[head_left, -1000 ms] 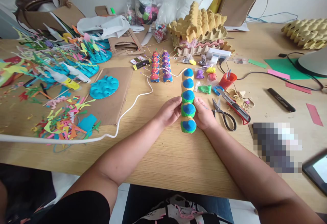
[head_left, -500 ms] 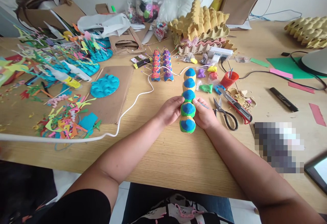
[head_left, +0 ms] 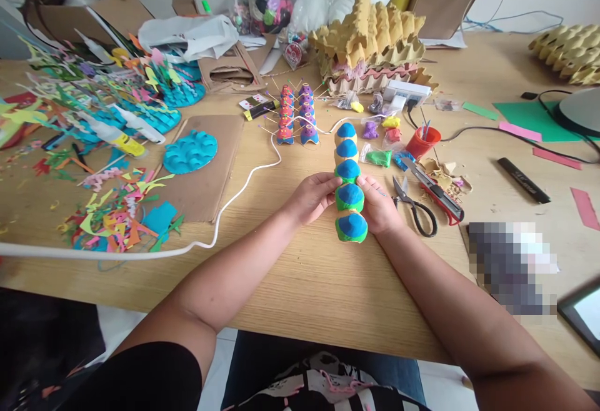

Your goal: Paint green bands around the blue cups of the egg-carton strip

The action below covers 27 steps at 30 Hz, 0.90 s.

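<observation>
A strip of egg-carton humps (head_left: 347, 168) is held upright-lengthwise over the table, its humps topped in blue, with green around the nearer ones and bare tan on the far ones. My left hand (head_left: 315, 197) pinches its left edge near the middle. Opposite, my right hand (head_left: 379, 203) grips the right edge, thumb against the strip. Scissors with black handles (head_left: 415, 206) lie just right of my right hand. Beyond the strip are small bags of coloured clay, including green clay (head_left: 379, 158). Two finished-looking strips, one red (head_left: 285, 114) and one purple (head_left: 307, 114), stand farther back.
A red cutter (head_left: 438, 195) and red cup (head_left: 422, 142) are at right. A white cable (head_left: 244, 180) crosses the table. Paper scraps (head_left: 112, 211), a blue clay piece (head_left: 190, 152) on cardboard (head_left: 206, 195) lie left. Egg trays (head_left: 370, 42) are stacked behind.
The near end of the strip has shifted slightly right and tilted, showing more green on its nearest hump. Both hands still hold it. The camera view has shifted slightly.
</observation>
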Tool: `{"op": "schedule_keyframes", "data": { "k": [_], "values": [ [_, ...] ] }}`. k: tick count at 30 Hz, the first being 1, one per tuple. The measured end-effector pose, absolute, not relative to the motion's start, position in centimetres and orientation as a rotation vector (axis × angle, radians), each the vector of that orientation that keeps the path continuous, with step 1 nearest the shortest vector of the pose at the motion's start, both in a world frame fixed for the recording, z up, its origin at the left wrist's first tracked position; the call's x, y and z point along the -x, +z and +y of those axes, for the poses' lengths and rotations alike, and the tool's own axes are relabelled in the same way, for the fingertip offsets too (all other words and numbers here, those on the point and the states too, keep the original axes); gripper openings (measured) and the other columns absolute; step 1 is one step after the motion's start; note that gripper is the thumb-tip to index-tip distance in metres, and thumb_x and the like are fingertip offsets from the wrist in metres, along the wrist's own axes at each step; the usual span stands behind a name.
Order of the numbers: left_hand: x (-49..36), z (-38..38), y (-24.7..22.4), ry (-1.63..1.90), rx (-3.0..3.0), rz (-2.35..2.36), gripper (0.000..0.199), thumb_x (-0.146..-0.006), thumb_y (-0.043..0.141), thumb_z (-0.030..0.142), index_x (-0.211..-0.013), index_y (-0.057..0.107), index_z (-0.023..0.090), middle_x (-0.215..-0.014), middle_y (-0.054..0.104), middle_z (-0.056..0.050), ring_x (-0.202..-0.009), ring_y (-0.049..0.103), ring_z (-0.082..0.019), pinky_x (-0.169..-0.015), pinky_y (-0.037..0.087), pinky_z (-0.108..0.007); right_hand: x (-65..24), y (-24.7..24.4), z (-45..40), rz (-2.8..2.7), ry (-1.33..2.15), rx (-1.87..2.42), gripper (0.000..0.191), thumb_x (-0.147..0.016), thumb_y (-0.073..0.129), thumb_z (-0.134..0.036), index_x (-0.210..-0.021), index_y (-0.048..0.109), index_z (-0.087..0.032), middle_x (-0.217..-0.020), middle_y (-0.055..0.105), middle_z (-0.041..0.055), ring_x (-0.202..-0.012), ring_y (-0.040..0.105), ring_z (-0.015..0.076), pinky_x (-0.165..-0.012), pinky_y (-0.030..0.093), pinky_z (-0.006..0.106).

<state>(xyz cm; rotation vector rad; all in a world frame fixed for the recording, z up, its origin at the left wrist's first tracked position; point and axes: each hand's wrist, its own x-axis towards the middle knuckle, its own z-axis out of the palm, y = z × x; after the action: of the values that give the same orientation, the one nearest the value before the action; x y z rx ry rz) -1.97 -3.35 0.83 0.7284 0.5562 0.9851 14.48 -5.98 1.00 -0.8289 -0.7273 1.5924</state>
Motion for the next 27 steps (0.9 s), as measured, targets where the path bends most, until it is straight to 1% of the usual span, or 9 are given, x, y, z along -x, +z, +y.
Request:
{"op": "schedule_keyframes", "data": {
  "k": [5,9,10,12,14,16,21,23,27],
  "values": [
    [1.9,-3.6,1.0,1.03,-0.735,0.581,0.046,-0.064,0.107,0.046,-0.087,0.085,0.013,-0.081,0.08,-0.004,-0.074,0.071,-0.013,-0.076,0.056,-0.028,-14.4,0.9,-6.1,-0.692,1.599,0.819,0.053,-0.057,0.108,-0.056,-0.08,0.073,-0.024,-0.073,0.073,-0.0047,-0.066,0.063,0.0114,-0.061,0.054,0.027],
    [1.9,-3.7,1.1,1.029,-0.709,0.54,0.048,-0.062,0.108,0.045,-0.089,0.084,0.013,-0.084,0.081,-0.005,-0.076,0.073,-0.015,-0.077,0.057,-0.03,-14.6,0.5,-6.0,-0.729,1.587,0.813,0.051,-0.06,0.106,-0.058,-0.084,0.075,-0.025,-0.074,0.075,-0.004,-0.066,0.064,0.0134,-0.063,0.056,0.03],
    [1.9,-3.8,1.1,1.024,-0.697,0.519,0.048,-0.064,0.107,0.045,-0.091,0.084,0.013,-0.085,0.081,-0.005,-0.076,0.073,-0.016,-0.077,0.056,-0.03,-14.6,0.4,-5.9,-0.747,1.583,0.808,0.05,-0.063,0.105,-0.058,-0.086,0.075,-0.026,-0.075,0.075,-0.0036,-0.067,0.065,0.0147,-0.066,0.058,0.032],
    [1.8,-3.8,1.2,1.013,-0.682,0.49,0.039,-0.074,0.102,0.041,-0.093,0.083,0.013,-0.084,0.08,-0.005,-0.073,0.071,-0.016,-0.074,0.054,-0.031,-14.6,0.2,-5.9,-0.783,1.581,0.791,0.048,-0.067,0.103,-0.059,-0.088,0.075,-0.026,-0.077,0.076,-0.0027,-0.074,0.07,0.0179,-0.074,0.062,0.036],
    [1.8,-3.8,1.4,1.008,-0.674,0.489,0.025,-0.086,0.094,0.035,-0.09,0.081,0.013,-0.078,0.078,-0.004,-0.067,0.067,-0.014,-0.071,0.051,-0.03,-14.5,0.0,-5.8,-0.798,1.584,0.77,0.045,-0.069,0.102,-0.057,-0.09,0.075,-0.027,-0.078,0.077,-0.0019,-0.082,0.074,0.0209,-0.081,0.065,0.04],
    [1.8,-3.8,1.5,1.008,-0.658,0.507,0.019,-0.093,0.087,0.029,-0.085,0.079,0.013,-0.073,0.075,-0.003,-0.062,0.064,-0.013,-0.07,0.05,-0.029,-14.4,0.0,-5.9,-0.802,1.598,0.739,0.044,-0.069,0.102,-0.055,-0.091,0.076,-0.027,-0.081,0.078,-0.0014,-0.085,0.076,0.0221,-0.085,0.066,0.042],
    [2.0,-3.8,1.5,0.994,-0.626,0.526,0.018,-0.097,0.081,0.023,-0.082,0.076,0.015,-0.074,0.075,-0.003,-0.063,0.066,-0.012,-0.069,0.051,-0.027,-14.4,0.1,-5.7,-0.835,1.663,0.663,0.044,-0.074,0.098,-0.06,-0.093,0.076,-0.027,-0.084,0.078,-0.0004,-0.085,0.075,0.0222,-0.088,0.067,0.045],
    [2.0,-3.9,1.5,0.989,-0.643,0.492,0.018,-0.098,0.08,0.026,-0.085,0.078,0.014,-0.078,0.077,-0.004,-0.068,0.068,-0.013,-0.071,0.053,-0.026,-14.5,0.0,-5.6,-0.836,1.669,0.666,0.044,-0.075,0.098,-0.06,-0.091,0.074,-0.026,-0.084,0.077,0.0001,-0.087,0.076,0.0233,-0.088,0.068,0.046],
    [1.9,-4.0,1.3,1.025,-0.679,0.43,0.023,-0.101,0.075,0.033,-0.092,0.082,0.014,-0.086,0.081,-0.006,-0.076,0.071,-0.014,-0.074,0.055,-0.026,-14.5,-0.1,-5.6,-0.833,1.67,0.669,0.045,-0.077,0.096,-0.06,-0.096,0.072,-0.027,-0.087,0.078,0.0014,-0.096,0.078,0.0264,-0.09,0.068,0.048]
  ]
}}
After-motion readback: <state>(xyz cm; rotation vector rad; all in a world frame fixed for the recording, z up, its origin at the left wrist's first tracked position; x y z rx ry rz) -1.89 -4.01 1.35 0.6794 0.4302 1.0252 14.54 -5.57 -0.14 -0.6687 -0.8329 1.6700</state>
